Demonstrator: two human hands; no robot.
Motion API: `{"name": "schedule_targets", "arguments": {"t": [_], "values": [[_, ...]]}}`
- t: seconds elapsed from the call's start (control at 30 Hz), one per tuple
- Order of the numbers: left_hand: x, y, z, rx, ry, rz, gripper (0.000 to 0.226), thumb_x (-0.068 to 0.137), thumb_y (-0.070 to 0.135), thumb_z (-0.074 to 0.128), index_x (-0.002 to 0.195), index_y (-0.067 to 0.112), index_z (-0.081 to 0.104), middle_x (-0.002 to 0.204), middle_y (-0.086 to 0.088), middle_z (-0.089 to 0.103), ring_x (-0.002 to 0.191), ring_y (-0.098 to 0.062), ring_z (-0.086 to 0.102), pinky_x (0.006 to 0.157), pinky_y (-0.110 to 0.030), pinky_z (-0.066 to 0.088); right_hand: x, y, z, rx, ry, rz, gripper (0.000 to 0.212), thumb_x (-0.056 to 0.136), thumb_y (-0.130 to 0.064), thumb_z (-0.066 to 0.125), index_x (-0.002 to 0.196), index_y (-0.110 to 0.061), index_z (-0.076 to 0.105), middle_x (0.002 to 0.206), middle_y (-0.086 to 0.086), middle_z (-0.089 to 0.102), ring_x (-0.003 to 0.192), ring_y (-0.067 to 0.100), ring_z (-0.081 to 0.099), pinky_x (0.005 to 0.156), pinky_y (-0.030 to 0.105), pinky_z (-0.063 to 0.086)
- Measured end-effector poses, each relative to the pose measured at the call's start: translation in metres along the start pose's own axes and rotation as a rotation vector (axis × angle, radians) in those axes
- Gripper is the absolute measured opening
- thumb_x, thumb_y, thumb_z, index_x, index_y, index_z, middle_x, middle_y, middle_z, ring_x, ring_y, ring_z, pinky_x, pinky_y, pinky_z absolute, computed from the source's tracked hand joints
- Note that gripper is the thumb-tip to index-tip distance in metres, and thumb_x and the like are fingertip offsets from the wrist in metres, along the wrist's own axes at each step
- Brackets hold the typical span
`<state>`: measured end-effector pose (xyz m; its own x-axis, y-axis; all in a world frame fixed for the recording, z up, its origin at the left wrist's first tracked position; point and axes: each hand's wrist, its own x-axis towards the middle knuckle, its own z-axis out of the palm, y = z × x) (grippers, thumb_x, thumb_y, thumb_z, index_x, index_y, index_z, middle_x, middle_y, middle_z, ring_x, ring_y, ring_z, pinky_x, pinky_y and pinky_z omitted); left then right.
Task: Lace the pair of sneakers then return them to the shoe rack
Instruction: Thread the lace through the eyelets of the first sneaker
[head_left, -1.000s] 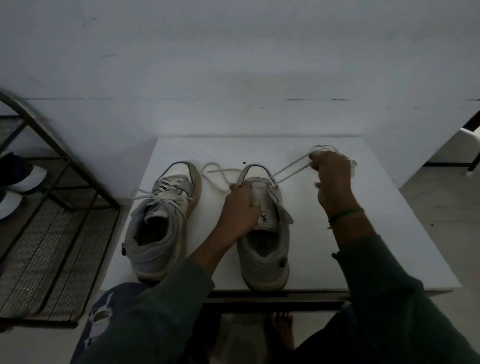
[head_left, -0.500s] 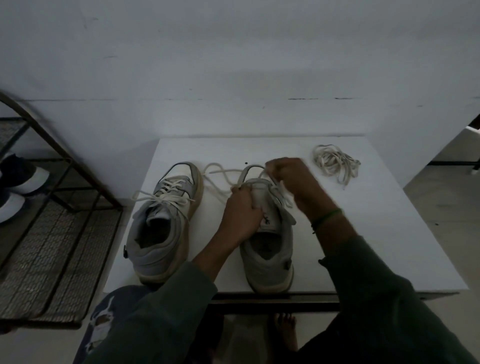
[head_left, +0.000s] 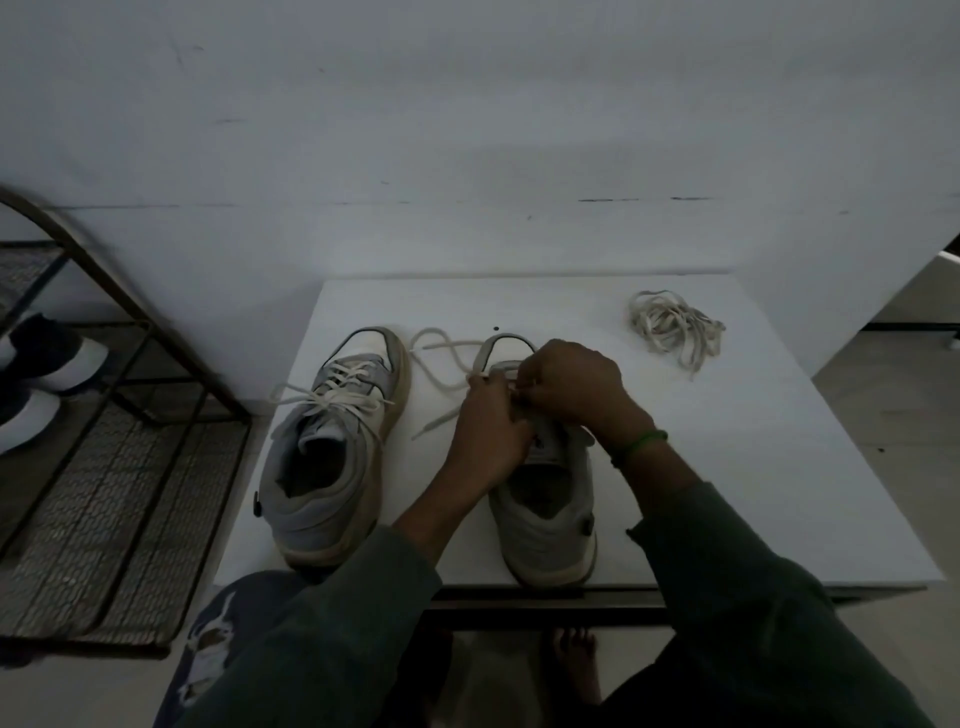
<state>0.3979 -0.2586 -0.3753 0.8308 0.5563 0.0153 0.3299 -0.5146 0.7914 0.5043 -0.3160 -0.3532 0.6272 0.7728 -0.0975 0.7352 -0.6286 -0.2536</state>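
Two grey-and-beige sneakers stand on a white table (head_left: 727, 467), toes pointing away from me. The left sneaker (head_left: 332, 447) is laced, its ends lying loose. Over the right sneaker (head_left: 545, 509), both hands meet at the eyelets. My left hand (head_left: 488, 431) grips the shoe's left side at the tongue. My right hand (head_left: 571, 384) pinches the white lace (head_left: 441, 358), which loops out onto the table between the shoes. The eyelets under my hands are hidden.
A bundled spare lace (head_left: 670, 327) lies at the table's back right. A dark metal shoe rack (head_left: 104, 467) with mesh shelves stands on the left, holding dark shoes with white soles (head_left: 47, 358). A white wall rises right behind the table.
My right hand pulled the lace out to the back right, then came back to the right sneaker's eyelets beside my left hand. The spare lace bundle is now uncovered.
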Motion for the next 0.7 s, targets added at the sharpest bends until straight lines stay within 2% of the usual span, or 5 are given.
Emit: {"name": "schedule_targets", "arguments": {"t": [0.13, 0.33, 0.43, 0.57, 0.7], "values": [[0.002, -0.001, 0.0, 0.026, 0.005, -0.004, 0.037, 0.088, 0.004, 0.05, 0.125, 0.003, 0.047, 0.12, -0.015, 0.049, 0.105, -0.026, 0.053, 0.081, -0.013, 0.039, 0.0, 0.019, -0.014, 1.104, 0.229, 0.098, 0.015, 0.083, 0.001, 0.055, 0.082, -0.005, 0.069, 0.091, 0.012, 0.065, 0.08, 0.012, 0.058, 0.066, 0.024, 0.044], [0.005, -0.001, 0.001, 0.067, -0.058, -0.103, 0.042, 0.086, 0.004, 0.049, 0.128, 0.001, 0.043, 0.13, -0.02, 0.039, 0.119, -0.036, 0.046, 0.092, -0.032, 0.04, -0.003, 0.07, -0.028, 2.35, 0.487, 0.317, 0.032, 0.097, -0.015, 0.033, 0.066, -0.018, 0.044, 0.062, -0.003, 0.058, 0.052, 0.012, 0.049, 0.057, 0.023, 0.036], [0.006, 0.003, 0.002, 0.133, -0.121, -0.106, 0.052, 0.089, 0.008, 0.049, 0.138, -0.002, 0.033, 0.142, -0.024, 0.031, 0.129, -0.039, 0.038, 0.104, -0.04, 0.037, -0.006, 0.065, -0.033, 2.204, 0.757, 0.367, 0.034, 0.093, -0.009, 0.03, 0.062, -0.02, 0.032, 0.051, -0.004, 0.042, 0.037, 0.009, 0.026, 0.04, 0.016, 0.022], [0.003, 0.006, 0.007, 0.148, -0.176, -0.126, 0.046, 0.088, 0.008, 0.048, 0.131, -0.005, 0.038, 0.136, -0.026, 0.039, 0.123, -0.039, 0.044, 0.098, -0.04, 0.042, -0.005, 0.05, -0.031, 1.085, 1.201, 0.33, 0.021, 0.1, -0.018, 0.038, 0.079, -0.019, 0.042, 0.063, -0.003, 0.045, 0.049, 0.003, 0.042, 0.05, 0.021, 0.036], [0.002, -0.002, 0.004, 0.091, -0.103, -0.111, 0.019, 0.085, 0.011, 0.049, 0.102, 0.002, 0.053, 0.108, -0.017, 0.059, 0.099, -0.033, 0.057, 0.076, -0.034, 0.043, 0.003, 0.046, -0.012, 0.426, 0.674, 0.285, 0.027, 0.092, -0.042, 0.053, 0.105, -0.019, 0.057, 0.073, 0.003, 0.063, 0.068, 0.017, 0.056, 0.061, 0.024, 0.037]]}}
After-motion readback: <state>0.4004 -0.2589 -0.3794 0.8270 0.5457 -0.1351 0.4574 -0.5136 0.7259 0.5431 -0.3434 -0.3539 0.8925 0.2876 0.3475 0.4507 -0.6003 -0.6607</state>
